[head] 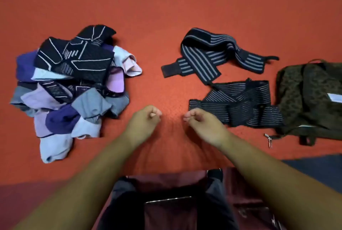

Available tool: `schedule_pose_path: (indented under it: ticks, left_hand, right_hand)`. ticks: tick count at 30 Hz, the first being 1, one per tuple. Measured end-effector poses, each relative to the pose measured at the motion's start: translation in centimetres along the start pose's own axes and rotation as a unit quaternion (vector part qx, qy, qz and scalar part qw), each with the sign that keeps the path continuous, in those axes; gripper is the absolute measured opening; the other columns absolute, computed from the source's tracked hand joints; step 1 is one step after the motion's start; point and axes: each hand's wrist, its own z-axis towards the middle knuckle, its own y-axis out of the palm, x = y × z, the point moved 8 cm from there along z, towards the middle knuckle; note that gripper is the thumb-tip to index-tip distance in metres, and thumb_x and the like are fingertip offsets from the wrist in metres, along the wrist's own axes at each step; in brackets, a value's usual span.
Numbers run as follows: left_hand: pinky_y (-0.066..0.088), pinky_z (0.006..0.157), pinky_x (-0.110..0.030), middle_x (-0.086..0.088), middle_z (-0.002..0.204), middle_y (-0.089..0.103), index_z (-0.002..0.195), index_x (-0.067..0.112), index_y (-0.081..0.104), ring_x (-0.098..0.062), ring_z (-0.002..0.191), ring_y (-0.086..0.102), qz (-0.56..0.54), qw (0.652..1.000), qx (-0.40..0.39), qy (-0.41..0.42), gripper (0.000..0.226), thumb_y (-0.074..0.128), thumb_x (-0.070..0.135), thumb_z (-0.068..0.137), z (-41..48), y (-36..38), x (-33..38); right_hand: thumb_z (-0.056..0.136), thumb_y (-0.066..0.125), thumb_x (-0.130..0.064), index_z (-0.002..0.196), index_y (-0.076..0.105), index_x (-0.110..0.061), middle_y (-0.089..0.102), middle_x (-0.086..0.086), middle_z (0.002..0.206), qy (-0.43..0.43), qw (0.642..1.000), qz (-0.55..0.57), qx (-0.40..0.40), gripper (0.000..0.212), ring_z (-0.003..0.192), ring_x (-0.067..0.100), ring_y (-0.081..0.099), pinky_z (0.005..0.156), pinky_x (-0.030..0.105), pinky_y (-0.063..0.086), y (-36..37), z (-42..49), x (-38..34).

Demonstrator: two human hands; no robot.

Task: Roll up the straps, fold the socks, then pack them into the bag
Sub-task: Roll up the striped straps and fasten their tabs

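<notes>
Head view: a dark patterned bag (311, 96) lies flat at the right edge of a red cloth surface (166, 7), with a white label (335, 98) on it and a metal clip (269, 140) at its lower left corner. Just left of the bag lies a crumpled black strap with thin pale stripes (238, 102). A second strap with broad grey stripes (212, 53) lies unrolled up and to the left of the bag. Far left of the bag, well apart from it, sits a loose pile of socks (70, 85) in black, purple, lilac and grey. Between that pile and the bag are the left hand (146, 118) and the right hand (201, 120), near each other. Both hands' fingers are curled into loose fists, with nothing seen in them.
</notes>
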Motion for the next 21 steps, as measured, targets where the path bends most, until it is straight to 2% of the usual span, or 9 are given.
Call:
schedule_pose_path:
  ticks: [2,3,6,8,11,14,17,21]
  left_hand:
    - [0.053,0.085,-0.036,0.001,0.087,0.075,0.096,0.023,0.071,-0.021,0.084,0.069,0.001,1.000,0.004,0.024,0.011,0.061,0.018,0.095,0.5,1.2,-1.0]
    - [0.055,0.086,-0.038,0.002,0.087,0.074,0.095,0.023,0.071,-0.019,0.082,0.068,0.005,0.999,0.001,0.034,0.015,0.062,0.012,0.095,0.6,1.9,-1.6]
    - [0.053,0.080,-0.033,0.013,0.083,0.066,0.095,0.027,0.070,-0.008,0.078,0.061,0.093,0.990,0.034,0.099,0.014,0.059,0.022,0.086,0.4,2.9,-2.0]
    - [0.048,0.076,-0.029,0.016,0.079,0.062,0.093,0.028,0.068,-0.006,0.079,0.057,0.161,0.974,0.084,0.138,0.014,0.059,0.027,0.082,0.0,2.7,-1.6]
    - [0.047,0.072,-0.034,0.013,0.080,0.062,0.091,0.027,0.066,-0.013,0.081,0.058,0.216,0.948,0.138,0.189,0.011,0.063,0.025,0.081,-0.4,3.1,-1.1]
    - [0.046,0.069,-0.039,0.009,0.083,0.061,0.092,0.025,0.064,-0.020,0.082,0.057,0.256,0.927,0.163,0.223,0.008,0.064,0.024,0.084,-0.5,3.9,-1.2]
    - [0.045,0.068,-0.040,0.010,0.082,0.058,0.092,0.027,0.061,-0.019,0.081,0.054,0.265,0.919,0.176,0.232,0.007,0.062,0.028,0.086,-0.5,4.1,-1.5]
    - [0.038,0.068,-0.035,0.011,0.083,0.058,0.091,0.028,0.059,-0.019,0.081,0.053,0.278,0.906,0.196,0.253,0.004,0.060,0.028,0.087,-0.5,4.3,-1.5]
  right_hand:
    - [0.098,0.068,-0.027,0.100,0.075,-0.030,0.078,-0.018,0.100,-0.028,0.999,-0.016,0.036,0.008,0.099,-0.002,0.070,0.103,0.028,0.052,0.2,0.1,0.6]
    - [0.099,0.067,-0.017,0.101,0.075,-0.028,0.077,-0.018,0.099,-0.049,0.997,-0.010,0.055,0.014,0.098,-0.002,0.070,0.102,0.027,0.053,0.3,-0.2,1.0]
    - [0.095,0.062,-0.002,0.101,0.075,-0.027,0.076,-0.015,0.095,-0.101,0.991,-0.010,0.092,0.029,0.095,0.005,0.073,0.096,0.030,0.056,0.3,-1.0,1.7]
    - [0.093,0.061,-0.008,0.100,0.075,-0.029,0.077,-0.016,0.095,-0.128,0.985,-0.023,0.117,0.026,0.094,0.007,0.074,0.093,0.036,0.058,0.1,-0.9,1.8]
    - [0.089,0.059,-0.021,0.096,0.075,-0.031,0.078,-0.021,0.098,-0.151,0.976,-0.019,0.157,0.021,0.092,0.006,0.076,0.087,0.044,0.060,-0.1,-0.8,1.9]
    - [0.089,0.063,-0.015,0.093,0.076,-0.030,0.078,-0.024,0.098,-0.177,0.962,-0.043,0.203,0.021,0.094,0.004,0.075,0.084,0.043,0.061,0.0,-1.1,2.0]
    - [0.090,0.065,-0.007,0.091,0.077,-0.028,0.078,-0.022,0.099,-0.207,0.952,-0.040,0.221,0.024,0.096,0.005,0.076,0.085,0.044,0.061,0.2,-1.2,2.3]
    - [0.088,0.061,-0.016,0.089,0.077,-0.030,0.079,-0.020,0.096,-0.225,0.946,-0.027,0.230,0.021,0.090,0.008,0.077,0.083,0.047,0.061,0.3,-1.1,2.4]
